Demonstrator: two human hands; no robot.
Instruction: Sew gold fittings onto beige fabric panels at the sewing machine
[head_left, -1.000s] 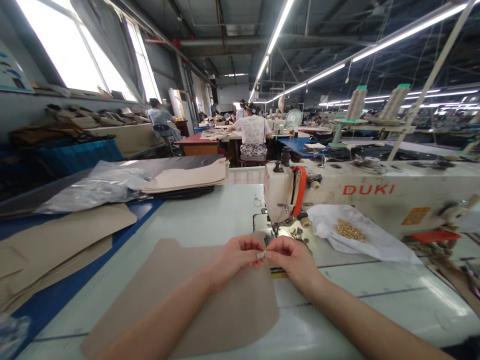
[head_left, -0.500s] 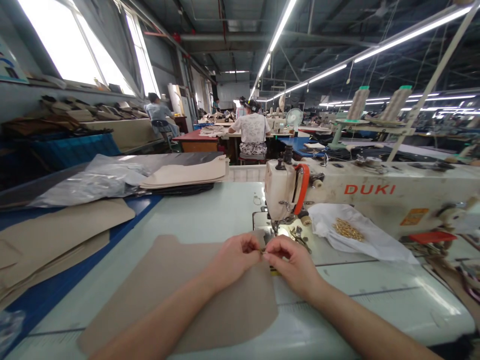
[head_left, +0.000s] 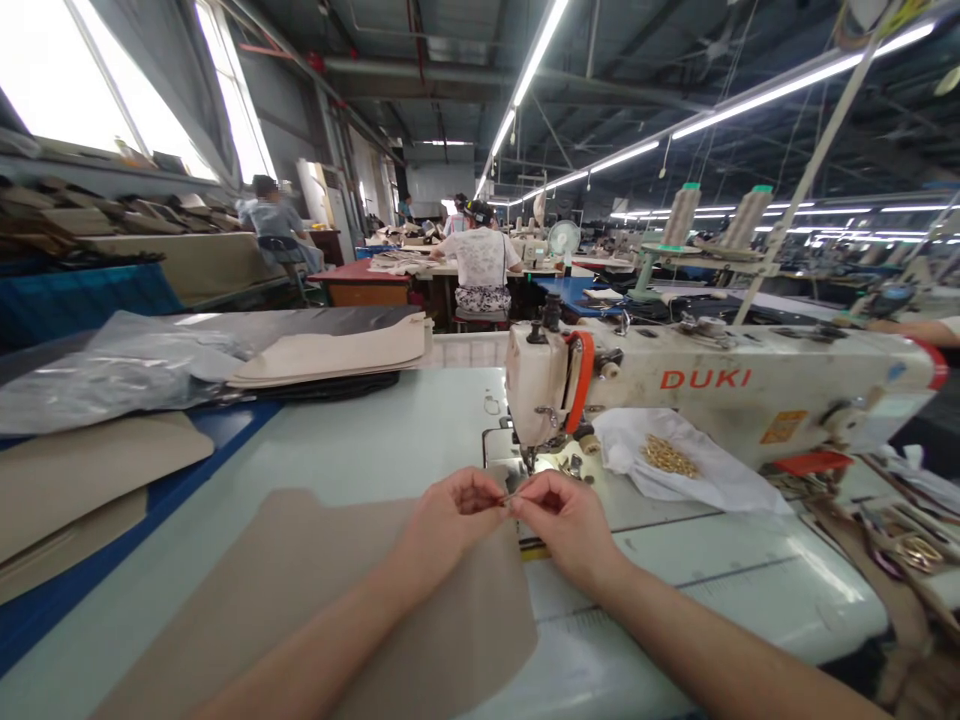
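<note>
My left hand (head_left: pixel 450 518) and my right hand (head_left: pixel 562 522) meet in front of the needle area of a DUKI industrial sewing machine (head_left: pixel 720 380). Between their fingertips they pinch a thin, small metal piece (head_left: pixel 511 496); its exact kind is too small to tell. Under my left forearm lies a flat beige leather panel (head_left: pixel 300 590). A white cloth (head_left: pixel 675 470) near my right hand holds a heap of small brass eyelets (head_left: pixel 667 456). The machine's presser foot (head_left: pixel 531 458) stands just beyond my fingertips.
Stacked beige panels (head_left: pixel 90 490) and a plastic bag (head_left: pixel 112 375) lie on the left of the white sewing table (head_left: pixel 660 570). Metal buckles (head_left: pixel 916 549) sit at the lower right. Thread cones (head_left: pixel 720 217) stand behind the machine. Co-workers (head_left: pixel 481 265) sit at benches beyond.
The whole view has shifted, with objects sliding left in the picture. My hands stay together, and the pinched piece now shows as a thin sliver. A co-worker's forearm has come into view at the right edge.
</note>
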